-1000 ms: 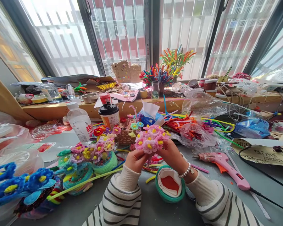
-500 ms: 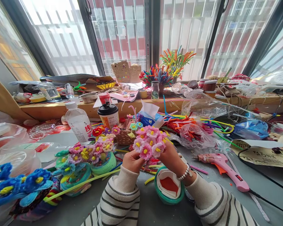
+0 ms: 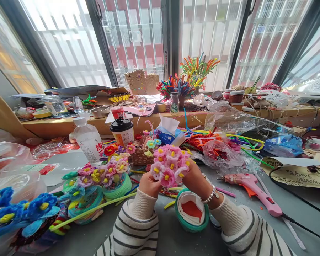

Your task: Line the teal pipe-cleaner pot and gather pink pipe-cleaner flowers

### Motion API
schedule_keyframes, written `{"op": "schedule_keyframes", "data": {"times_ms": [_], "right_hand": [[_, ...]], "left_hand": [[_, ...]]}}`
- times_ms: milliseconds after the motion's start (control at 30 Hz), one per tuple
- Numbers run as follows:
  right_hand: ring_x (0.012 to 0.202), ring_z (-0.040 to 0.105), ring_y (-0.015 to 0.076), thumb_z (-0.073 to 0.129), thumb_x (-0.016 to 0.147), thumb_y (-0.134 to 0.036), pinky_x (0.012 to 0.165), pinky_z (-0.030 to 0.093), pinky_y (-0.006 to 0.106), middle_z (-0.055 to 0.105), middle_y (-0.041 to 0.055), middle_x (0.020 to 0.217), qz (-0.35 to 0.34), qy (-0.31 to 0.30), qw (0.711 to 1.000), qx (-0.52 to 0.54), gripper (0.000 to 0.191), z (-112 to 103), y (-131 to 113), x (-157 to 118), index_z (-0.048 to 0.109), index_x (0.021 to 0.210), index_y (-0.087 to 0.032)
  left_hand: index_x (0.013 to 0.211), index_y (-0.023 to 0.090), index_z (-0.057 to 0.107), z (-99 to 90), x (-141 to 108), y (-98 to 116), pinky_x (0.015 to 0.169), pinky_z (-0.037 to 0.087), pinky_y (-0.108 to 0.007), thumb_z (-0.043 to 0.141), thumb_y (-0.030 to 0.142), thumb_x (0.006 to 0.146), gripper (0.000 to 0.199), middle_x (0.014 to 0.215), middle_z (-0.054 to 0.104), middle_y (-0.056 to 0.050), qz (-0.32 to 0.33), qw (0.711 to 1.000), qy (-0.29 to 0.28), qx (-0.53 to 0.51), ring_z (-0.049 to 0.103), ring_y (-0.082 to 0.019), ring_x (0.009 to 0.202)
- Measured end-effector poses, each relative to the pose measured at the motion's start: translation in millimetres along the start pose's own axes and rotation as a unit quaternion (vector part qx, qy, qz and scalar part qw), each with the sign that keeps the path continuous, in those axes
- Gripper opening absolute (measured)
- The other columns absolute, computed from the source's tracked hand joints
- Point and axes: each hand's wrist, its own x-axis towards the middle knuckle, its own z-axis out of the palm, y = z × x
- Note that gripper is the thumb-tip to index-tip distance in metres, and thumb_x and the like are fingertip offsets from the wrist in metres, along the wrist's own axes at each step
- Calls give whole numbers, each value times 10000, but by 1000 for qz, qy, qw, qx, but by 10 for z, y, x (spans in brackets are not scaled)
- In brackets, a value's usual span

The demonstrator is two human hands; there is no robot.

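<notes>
A bunch of pink and lilac pipe-cleaner flowers [image 3: 171, 164] with yellow centres is held up between my two hands. My left hand [image 3: 149, 185] is closed beneath its left side, fingertips pinching low down behind the blooms. On the right side, my right hand [image 3: 195, 180] is closed too, its fingers partly hidden by the flowers. The stems cannot be made out. Below my right hand stands a small green round pot [image 3: 180, 219], lined with white material and reddish-brown inside.
A pink glue gun [image 3: 258, 193] lies to the right, its cord trailing off. Blue fuzzy flowers [image 3: 41, 206] and other flower pots crowd the left. Behind are a water bottle [image 3: 87, 140], a lidded cup [image 3: 122, 132], a tissue pack [image 3: 167, 133] and loose pipe cleaners [image 3: 208, 140].
The bunch has turned and tilted slightly, so a lilac flower now shows at its left side. Both hands keep their hold in nearly the same place.
</notes>
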Motion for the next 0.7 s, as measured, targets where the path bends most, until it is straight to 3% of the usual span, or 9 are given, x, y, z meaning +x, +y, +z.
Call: {"op": "schedule_keyframes", "data": {"times_ms": [233, 467, 600, 700], "right_hand": [[835, 548, 152, 585, 647, -179, 777, 424, 273, 614, 38, 950, -10, -11, 1000, -3, 229, -12, -12, -4, 617, 873, -185], [854, 531, 182, 572, 665, -240, 776, 417, 313, 607, 62, 929, -15, -4, 998, -58, 195, -21, -58, -5, 622, 849, -197], [766, 537, 166, 554, 672, -241, 717, 439, 286, 617, 48, 759, -3, 14, 998, -55, 115, -17, -30, -23, 627, 749, -194], [764, 540, 168, 556, 672, -251, 721, 440, 292, 623, 47, 755, 11, 19, 999, -34, 124, -21, -14, -25, 632, 751, -193]], "left_hand": [[565, 157, 636, -21, -18, 48, 549, 462, -264, 592, 257, 515, 119, 576, 657, -44, 13, 998, 14, 58, 581, -187, 572], [646, 184, 665, 34, -74, 118, 690, 464, -274, 643, 238, 488, 168, 754, 684, -55, 17, 997, 72, 5, 601, -215, 729], [668, 157, 667, 37, -86, 114, 694, 455, -269, 633, 244, 493, 198, 748, 682, -69, 36, 997, 65, 7, 598, -210, 732], [679, 133, 663, 36, -89, 131, 671, 450, -260, 622, 255, 499, 221, 713, 677, -57, 23, 999, 36, -16, 591, -195, 699]]}}
